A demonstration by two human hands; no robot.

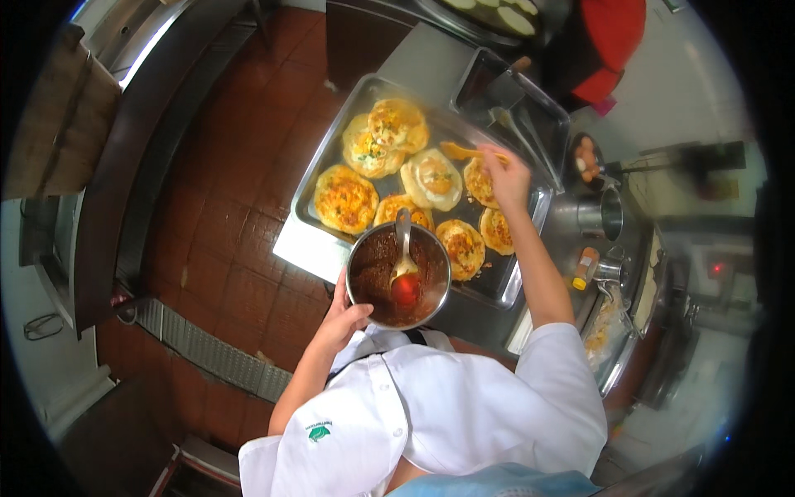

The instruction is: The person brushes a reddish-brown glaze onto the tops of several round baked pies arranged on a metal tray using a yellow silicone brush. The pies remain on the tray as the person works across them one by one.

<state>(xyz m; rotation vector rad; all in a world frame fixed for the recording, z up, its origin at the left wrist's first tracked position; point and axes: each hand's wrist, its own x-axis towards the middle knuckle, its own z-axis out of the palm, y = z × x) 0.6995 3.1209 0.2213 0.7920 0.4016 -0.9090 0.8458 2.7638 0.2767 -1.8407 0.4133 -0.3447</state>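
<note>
My left hand (348, 317) holds a steel bowl (443, 279) of dark red-brown sauce by its side, thumb at the rim. A metal spoon (403, 242) leans in the bowl, its end in glossy red liquid. My right hand (508, 177) grips a flat yellow-orange utensil (463, 151), perhaps a brush or spatula, over a large metal tray (323, 159). Several round browned flatbreads (346, 199) lie in that tray, two of them overlapping at the far left. Near the middle, one flatbread (433, 180) bears what looks like a fried egg. The bowl and my right arm hide parts of others.
A darker tray (553, 115) with utensils stands behind. To the right are a bowl of eggs (586, 159), a steel pot (601, 214), a yellow-capped bottle (584, 268) and a plastic bag (601, 332). A round pan (490, 18) holds pale dough pieces at the top. Tiled floor (239, 217) lies left.
</note>
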